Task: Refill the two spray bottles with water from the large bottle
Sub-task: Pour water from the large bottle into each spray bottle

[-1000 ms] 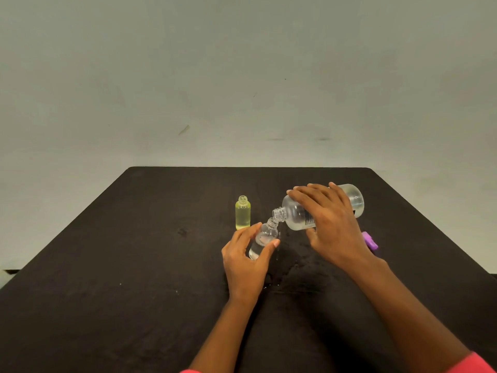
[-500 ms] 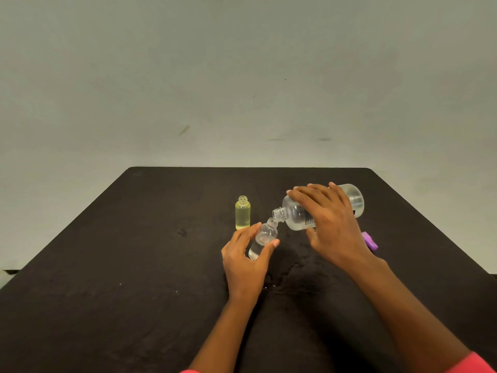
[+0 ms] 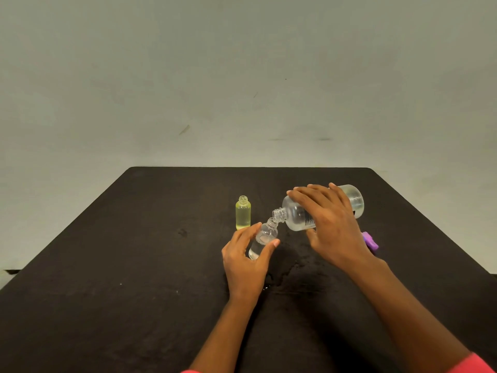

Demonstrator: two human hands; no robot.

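My right hand grips the large clear bottle, tipped almost on its side with its open neck pointing left and down. That neck meets the mouth of a small clear spray bottle, which leans to the right and holds some water. My left hand holds this small bottle between thumb and fingers. A second small bottle, yellow-green and uncapped, stands upright on the black table just left of the pouring point.
A purple cap lies on the table behind my right wrist. Wet spots mark the table between my hands. The table's far edge runs close behind the bottles, with a plain wall beyond.
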